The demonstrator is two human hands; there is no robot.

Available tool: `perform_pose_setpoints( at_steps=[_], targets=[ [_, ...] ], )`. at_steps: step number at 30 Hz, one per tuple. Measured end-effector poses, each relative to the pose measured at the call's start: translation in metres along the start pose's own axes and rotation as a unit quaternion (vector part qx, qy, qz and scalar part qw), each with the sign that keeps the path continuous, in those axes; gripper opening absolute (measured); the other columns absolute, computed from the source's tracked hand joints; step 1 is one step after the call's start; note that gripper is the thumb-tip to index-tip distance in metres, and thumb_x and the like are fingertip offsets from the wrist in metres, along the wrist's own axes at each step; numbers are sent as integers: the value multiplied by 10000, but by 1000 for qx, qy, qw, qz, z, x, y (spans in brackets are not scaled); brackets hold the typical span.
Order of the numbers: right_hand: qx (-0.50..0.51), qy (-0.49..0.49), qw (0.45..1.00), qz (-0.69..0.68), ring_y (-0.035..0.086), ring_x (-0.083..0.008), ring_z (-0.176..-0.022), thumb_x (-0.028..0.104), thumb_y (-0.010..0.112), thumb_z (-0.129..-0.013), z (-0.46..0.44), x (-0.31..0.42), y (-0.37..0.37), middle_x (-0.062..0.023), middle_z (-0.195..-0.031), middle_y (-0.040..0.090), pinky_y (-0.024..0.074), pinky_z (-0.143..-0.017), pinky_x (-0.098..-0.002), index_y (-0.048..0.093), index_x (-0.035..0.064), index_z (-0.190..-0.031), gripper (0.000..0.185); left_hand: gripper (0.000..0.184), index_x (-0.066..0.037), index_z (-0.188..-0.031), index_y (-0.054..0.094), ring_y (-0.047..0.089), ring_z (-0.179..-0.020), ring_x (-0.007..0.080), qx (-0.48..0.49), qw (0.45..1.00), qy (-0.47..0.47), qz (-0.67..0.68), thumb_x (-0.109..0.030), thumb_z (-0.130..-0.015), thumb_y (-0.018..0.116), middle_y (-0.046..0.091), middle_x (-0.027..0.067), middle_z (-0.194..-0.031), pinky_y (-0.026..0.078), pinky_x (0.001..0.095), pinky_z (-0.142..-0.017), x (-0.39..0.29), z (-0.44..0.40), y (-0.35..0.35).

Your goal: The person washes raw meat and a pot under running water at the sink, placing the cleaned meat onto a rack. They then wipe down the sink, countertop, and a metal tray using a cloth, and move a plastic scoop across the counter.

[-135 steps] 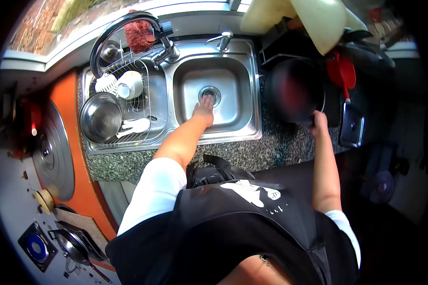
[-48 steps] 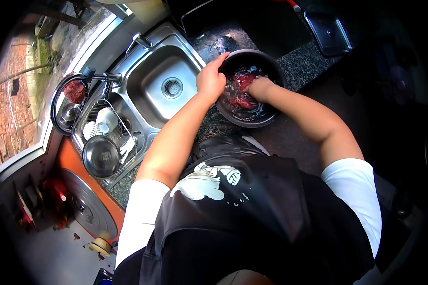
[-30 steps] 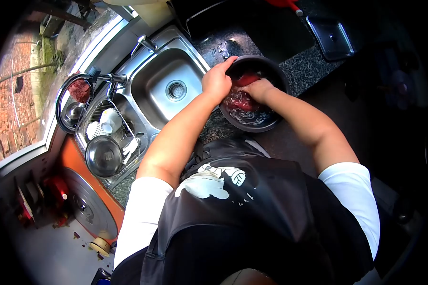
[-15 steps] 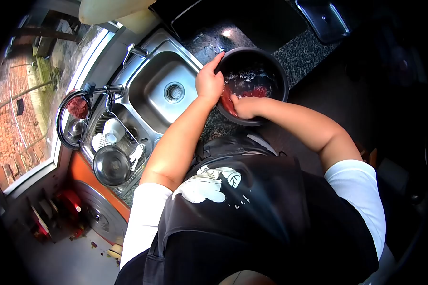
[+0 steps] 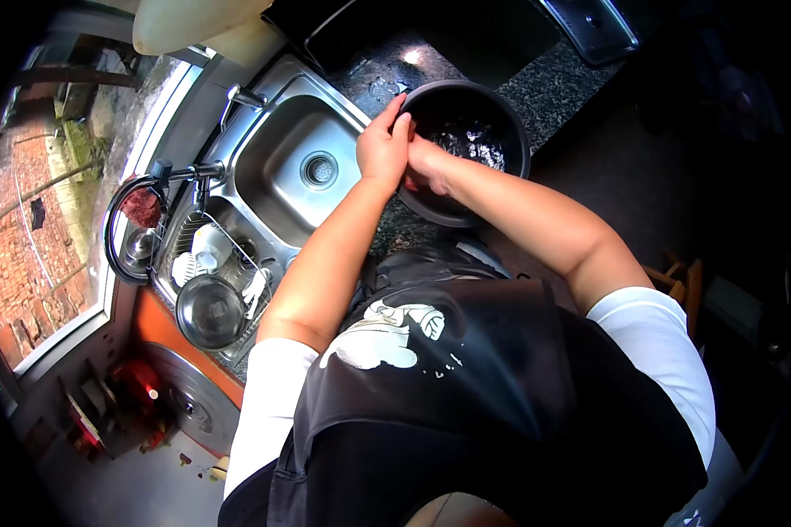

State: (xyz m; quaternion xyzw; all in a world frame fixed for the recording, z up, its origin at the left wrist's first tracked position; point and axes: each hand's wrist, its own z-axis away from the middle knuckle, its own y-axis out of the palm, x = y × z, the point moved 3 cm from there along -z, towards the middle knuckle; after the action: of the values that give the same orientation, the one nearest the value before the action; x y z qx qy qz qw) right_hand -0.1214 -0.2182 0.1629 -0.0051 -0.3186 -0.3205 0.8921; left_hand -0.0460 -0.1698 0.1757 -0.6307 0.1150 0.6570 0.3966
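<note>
At a speckled kitchen counter point(image 5: 545, 98), two bare hands meet at a dark, round basin point(image 5: 519, 145) just to the right of a steel sink point(image 5: 268, 180). We see the left hand point(image 5: 384, 147) clasping the rim on the sink side, fingers pointing away from the body. The right hand point(image 5: 426, 165) is down inside, close to that same wall and beside the left. Below it shows a scrap of something red point(image 5: 410, 184), low in the basin; the hand hides most of it, so we cannot tell whether the fingers are gripping it or merely near it. Glints on the water point(image 5: 479, 147) mark the middle. By our reading, the basin is stiff and, with its water, fairly heavy and apt to slosh, best held at opposite sides of the rim; the red piece looks soft, wet and slippery, suiting a whole-hand hold over a fingertip pinch.
</note>
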Motion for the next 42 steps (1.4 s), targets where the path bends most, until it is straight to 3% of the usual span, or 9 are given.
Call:
perform_pose_setpoints(
  at_steps=[5, 13, 16, 18, 20, 24, 31, 35, 42],
  targets=[
    [49, 41, 963, 264, 459, -149, -521, 233, 372, -934, 3, -28, -18, -45, -667, 522, 348, -479, -294, 535, 127, -919, 195, 508, -301, -1241, 580, 630, -958, 311, -13, 994, 11, -111, -53, -801, 528, 655, 116, -1084, 505, 375, -826, -8, 6, -4],
    [207, 15, 744, 636, 593, -270, -1045, 150, 444, -861, 45, -13, -55, -179, -1081, 642, 425, -905, -376, 601, 76, -1171, 355, 596, -323, -1266, 541, 640, -899, 332, -39, 988, -3, -151, 6, -773, 481, 655, 158, -1034, 503, 383, -792, -10, 13, -11],
    [252, 43, 557, 790, 586, -271, -1068, 305, 495, -882, 40, -10, -82, -110, -1116, 650, 405, -947, -417, 607, 152, -1198, 369, 603, -327, -1271, 534, 638, -898, 334, -41, 987, 13, -155, 6, -772, 479, 656, 156, -1031, 502, 386, -794, -10, 14, -9],
    [188, -107, 560, 800, 576, -247, -1091, 396, 524, -858, 12, -18, -129, -82, -1111, 655, 358, -997, -442, 617, 181, -1190, 406, 611, -321, -1279, 525, 637, -900, 335, -34, 987, 14, -157, 8, -767, 472, 656, 161, -1026, 501, 394, -794, -12, 14, -9],
    [80, 69, 559, 823, 490, -148, -1218, 517, 578, -797, 50, 30, -97, -4, -1274, 575, 224, -1110, -424, 647, 216, -1160, 476, 614, -319, -1282, 523, 638, -901, 334, -28, 986, 14, -167, 7, -764, 471, 656, 164, -1020, 501, 396, -793, -11, 12, -11],
    [118, -99, 107, 982, 498, -125, -1196, 403, 543, -839, 40, 59, -96, 24, -1172, 637, 101, -1154, -409, 717, 169, -1031, 349, 616, -310, -1285, 521, 635, -895, 338, -24, 985, 23, -167, 5, -758, 475, 657, 167, -999, 500, 405, -791, -9, 9, -11],
    [137, -444, -293, 836, 178, -100, -1417, 275, 347, -925, -14, 83, -73, 38, -1477, 362, -80, -1183, -415, 532, 175, -1307, 436, 580, -306, -1281, 525, 625, -947, 332, -21, 985, 40, -166, -12, -783, 480, 651, 123, -1073, 500, 400, -816, -13, 9, -10],
    [117, -472, -291, 824, 117, -92, -1429, 281, 289, -943, -29, 80, -77, 65, -1527, 254, -91, -1180, -410, 348, 176, -1434, 506, 557, -309, -1269, 535, 617, -971, 312, -7, 982, 29, -184, -18, -798, 475, 647, 82, -1097, 497, 399, -829, -14, 9, -10],
    [27, -190, 141, 971, 187, -176, -1424, 401, 333, -919, 37, 60, -110, -38, -1502, 323, -48, -1169, -404, 369, 129, -1429, 579, 616, -307, -1294, 515, 615, -976, 319, -7, 990, 7, -141, 7, -765, 480, 641, 100, -1110, 499, 393, -840, -14, 11, -14]
  ],
)
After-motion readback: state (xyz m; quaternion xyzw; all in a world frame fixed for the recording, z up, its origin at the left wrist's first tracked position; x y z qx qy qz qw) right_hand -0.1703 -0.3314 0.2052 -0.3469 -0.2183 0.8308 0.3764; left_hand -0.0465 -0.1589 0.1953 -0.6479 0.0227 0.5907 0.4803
